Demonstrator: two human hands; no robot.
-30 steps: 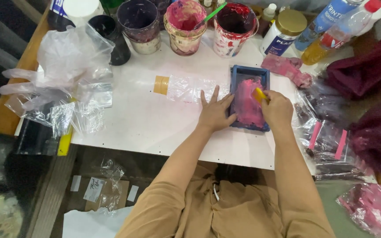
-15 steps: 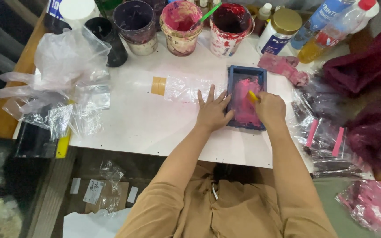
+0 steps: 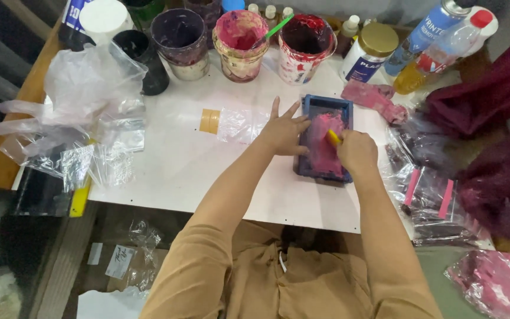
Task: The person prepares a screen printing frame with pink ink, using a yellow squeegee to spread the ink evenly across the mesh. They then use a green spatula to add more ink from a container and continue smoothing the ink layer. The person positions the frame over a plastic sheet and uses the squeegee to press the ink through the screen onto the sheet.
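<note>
While the left hand (image 3: 283, 131), fingers spread, pressed the blue frame (image 3: 324, 139) flat on the table (image 3: 166, 159), the right hand (image 3: 356, 151) beside it pinched a yellow tool (image 3: 333, 137); even, steady strokes seemed best.

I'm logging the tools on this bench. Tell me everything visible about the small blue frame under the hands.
The blue frame is a small rectangle with a raised dark-blue rim, lying flat on the white table. Its inside is smeared with pink ink. The left hand presses its left edge; the right hand rests over it, gripping a yellow-tipped tool.
</note>
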